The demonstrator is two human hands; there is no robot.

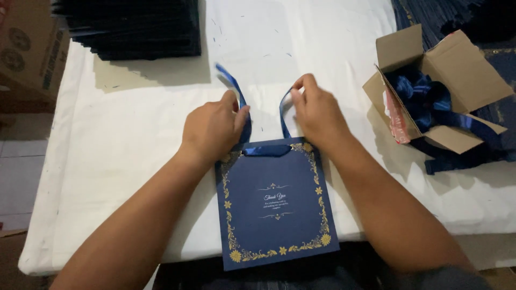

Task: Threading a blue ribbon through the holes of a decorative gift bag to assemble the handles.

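A flat navy paper gift bag [277, 204] with a gold floral border lies on the white cloth near the table's front edge. A blue satin ribbon [267, 150] runs across its top edge through two holes. My left hand [212, 129] pinches the ribbon's left end, which rises up and away. My right hand [317, 110] grips the ribbon's right end beside the bag's top right corner. Both hands rest at the bag's upper edge.
A stack of dark flat bags [131, 27] sits at the back left. An open cardboard box [438, 88] of blue ribbons stands at the right. A brown carton [29, 48] is at the far left. The white-covered table [123, 156] ends just below the bag.
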